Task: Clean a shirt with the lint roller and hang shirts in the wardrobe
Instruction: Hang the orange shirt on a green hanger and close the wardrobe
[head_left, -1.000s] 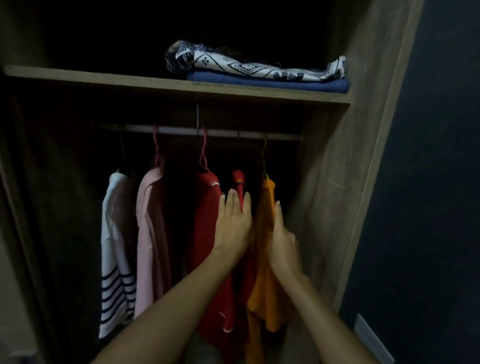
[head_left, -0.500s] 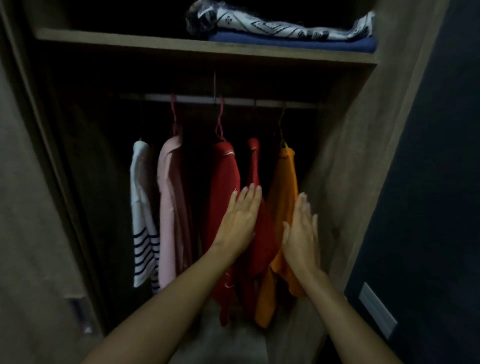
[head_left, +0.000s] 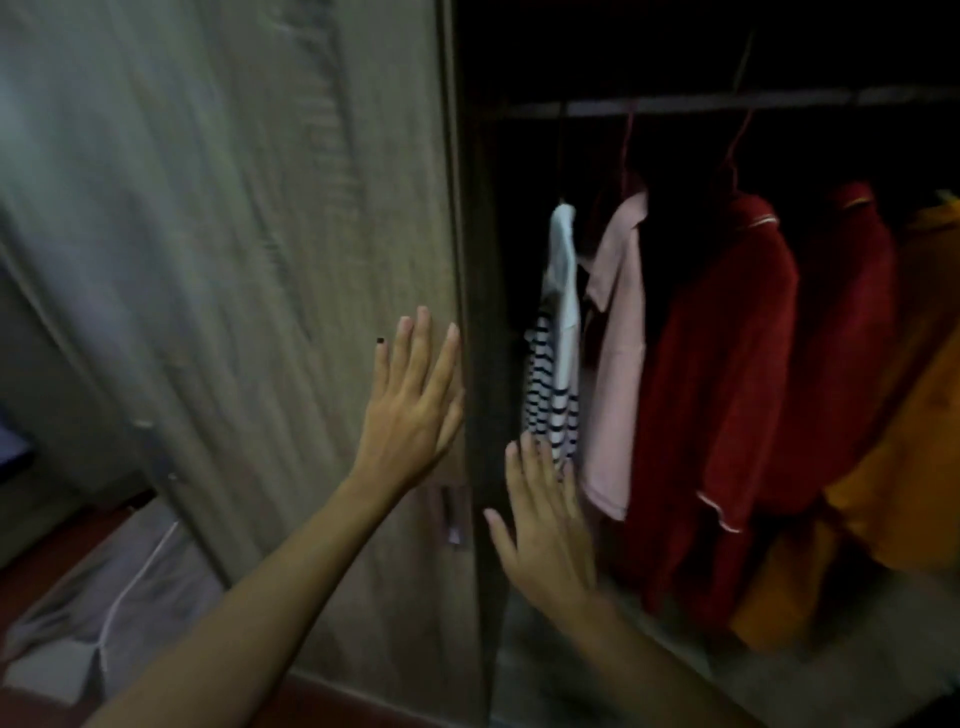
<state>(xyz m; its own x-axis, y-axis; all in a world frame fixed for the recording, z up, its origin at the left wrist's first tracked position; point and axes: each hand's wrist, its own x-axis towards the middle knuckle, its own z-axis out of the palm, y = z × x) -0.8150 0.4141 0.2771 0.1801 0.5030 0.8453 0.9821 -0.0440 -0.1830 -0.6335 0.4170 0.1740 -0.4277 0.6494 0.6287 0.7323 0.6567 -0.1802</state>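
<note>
Your left hand lies spread flat on the wardrobe door; your right hand is spread, empty, near the striped shirt. No writing is readable.

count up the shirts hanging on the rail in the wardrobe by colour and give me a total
White with dark stripes: 1
Pink: 1
Red: 2
Orange: 1
Total: 5 shirts on the rail
</note>
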